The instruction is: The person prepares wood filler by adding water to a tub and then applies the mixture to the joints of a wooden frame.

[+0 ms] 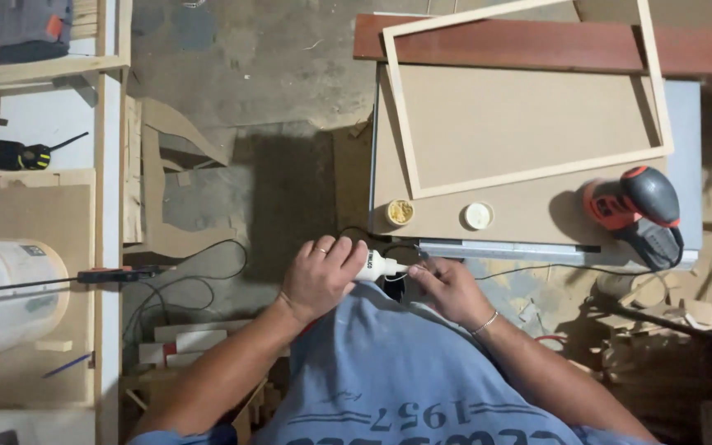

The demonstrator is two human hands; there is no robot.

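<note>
Head view: left hand (320,276) fingers wrap a white glue bottle (379,265) held at the surface (529,216) edge, right hand (448,287) fingers pinch its nozzle — a hard squeeze could squirt glue onto shirt or floor. Counts: 1 bottle, 1 wooden frame (529,95), 2 round lids (478,216), 1 orange sander (634,206).

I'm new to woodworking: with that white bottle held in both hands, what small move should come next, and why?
Probably free the nozzle: the left hand grips the white bottle while the right hand pinches at its tip, and the wooden frame lies on the board just ahead.
</note>
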